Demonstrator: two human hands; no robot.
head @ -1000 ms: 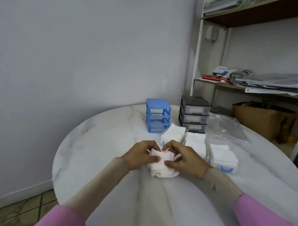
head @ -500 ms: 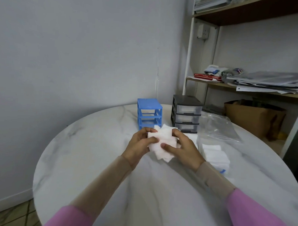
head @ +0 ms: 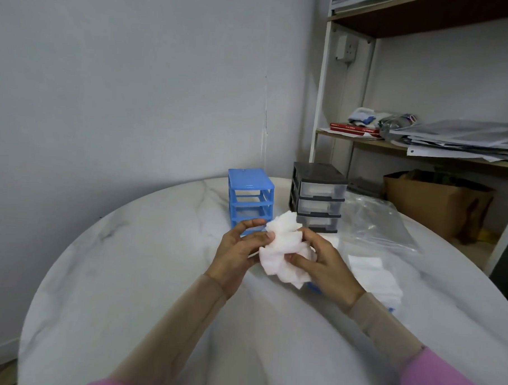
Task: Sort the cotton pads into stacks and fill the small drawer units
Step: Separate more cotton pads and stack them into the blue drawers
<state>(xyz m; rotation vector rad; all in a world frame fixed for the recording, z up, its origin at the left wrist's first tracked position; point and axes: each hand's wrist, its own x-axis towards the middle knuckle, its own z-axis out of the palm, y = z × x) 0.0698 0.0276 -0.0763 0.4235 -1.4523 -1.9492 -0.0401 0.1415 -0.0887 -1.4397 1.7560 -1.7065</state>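
A loose bunch of white cotton pads [head: 282, 249] is held up above the round marble table [head: 132, 274]. My left hand [head: 238, 250] pinches its left side and my right hand [head: 322, 262] grips its right side with curled fingers. Behind them stand a blue drawer unit [head: 249, 196] whose slots look empty and a black drawer unit [head: 319, 195] with clear drawers pushed in. More white pads lie stacked in blue drawers [head: 374, 276] on the table to the right, partly hidden by my right hand.
A crumpled clear plastic bag [head: 379, 221] lies right of the black unit. Beyond the table's far right edge stand a shelf [head: 423, 147] with papers and books and a brown cardboard box [head: 438, 200]. A grey wall closes off the left.
Both hands lifted the bunch of pads off the table and hold it higher, in front of the drawer units. The camera view shifted, so the units sit closer.
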